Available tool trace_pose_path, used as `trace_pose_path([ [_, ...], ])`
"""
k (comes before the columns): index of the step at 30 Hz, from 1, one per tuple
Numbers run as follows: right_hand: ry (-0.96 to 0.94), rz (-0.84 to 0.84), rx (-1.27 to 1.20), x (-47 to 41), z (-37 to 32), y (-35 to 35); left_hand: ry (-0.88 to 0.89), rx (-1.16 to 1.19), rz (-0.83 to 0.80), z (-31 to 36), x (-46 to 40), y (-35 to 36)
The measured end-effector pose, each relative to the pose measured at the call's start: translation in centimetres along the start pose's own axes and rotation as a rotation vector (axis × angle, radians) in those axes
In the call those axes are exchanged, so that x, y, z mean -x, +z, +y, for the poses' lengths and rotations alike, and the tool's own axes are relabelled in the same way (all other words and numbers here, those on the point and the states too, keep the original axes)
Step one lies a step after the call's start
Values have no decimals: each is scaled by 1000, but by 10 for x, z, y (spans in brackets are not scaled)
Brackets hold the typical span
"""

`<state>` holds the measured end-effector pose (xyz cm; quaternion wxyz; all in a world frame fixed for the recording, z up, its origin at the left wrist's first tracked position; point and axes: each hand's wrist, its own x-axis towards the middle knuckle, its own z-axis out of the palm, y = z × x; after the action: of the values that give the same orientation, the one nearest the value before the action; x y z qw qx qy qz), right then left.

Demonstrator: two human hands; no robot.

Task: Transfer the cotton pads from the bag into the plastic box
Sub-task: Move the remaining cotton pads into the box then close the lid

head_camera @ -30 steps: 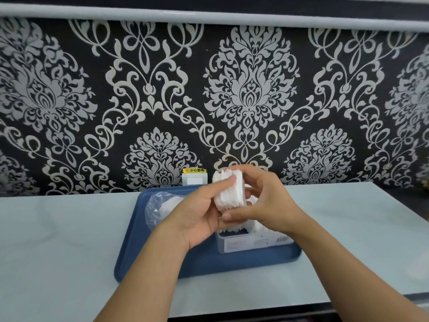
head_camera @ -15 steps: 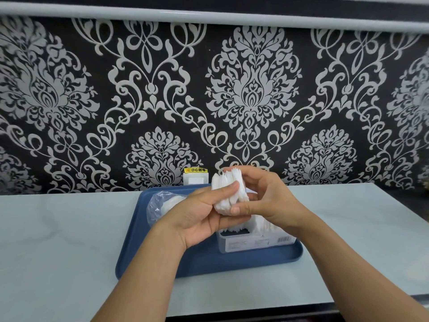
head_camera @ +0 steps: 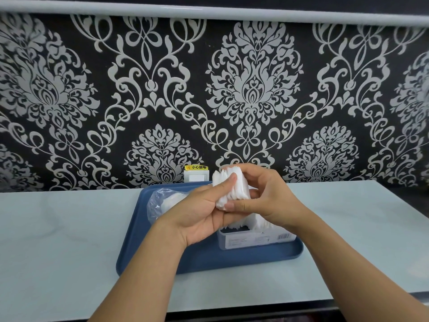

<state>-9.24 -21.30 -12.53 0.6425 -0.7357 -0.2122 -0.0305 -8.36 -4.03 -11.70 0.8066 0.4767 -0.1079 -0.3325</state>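
Note:
A stack of white cotton pads (head_camera: 232, 189) is held in the air between both hands, above the plastic box. My left hand (head_camera: 197, 212) grips it from the left, thumb across the front. My right hand (head_camera: 264, 196) grips it from the right, fingers curled over the top and thumb below. The clear plastic box (head_camera: 253, 238) stands on the blue tray (head_camera: 209, 259) under my hands, with white pads inside. The clear bag (head_camera: 162, 203) with more pads lies on the tray's left part, partly hidden by my left hand.
The tray sits on a pale tabletop (head_camera: 69, 233) against a black and silver patterned wall. A white wall socket (head_camera: 196, 176) with a yellow label is just behind the tray. The table's front edge runs near the bottom of the view.
The stack of pads has fanned and tilted slightly in my hands; my left thumb has slid further over its front. Both hands stay above the box.

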Motion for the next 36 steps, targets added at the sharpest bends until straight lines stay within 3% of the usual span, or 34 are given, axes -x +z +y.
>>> trace_pose_path([
  [8, -42, 64, -63, 0, 0, -6, 9, 125, -21, 1, -4, -3],
  [20, -36, -11, 288, 4, -7, 0, -36, 2, -18, -2, -3, -4],
  [28, -1, 37, -2, 1, -1, -2, -11, 67, -8, 2, -1, -3],
  [36, 19, -20, 167, 2, 0, 3, -5, -23, 45, -2, -1, -2],
])
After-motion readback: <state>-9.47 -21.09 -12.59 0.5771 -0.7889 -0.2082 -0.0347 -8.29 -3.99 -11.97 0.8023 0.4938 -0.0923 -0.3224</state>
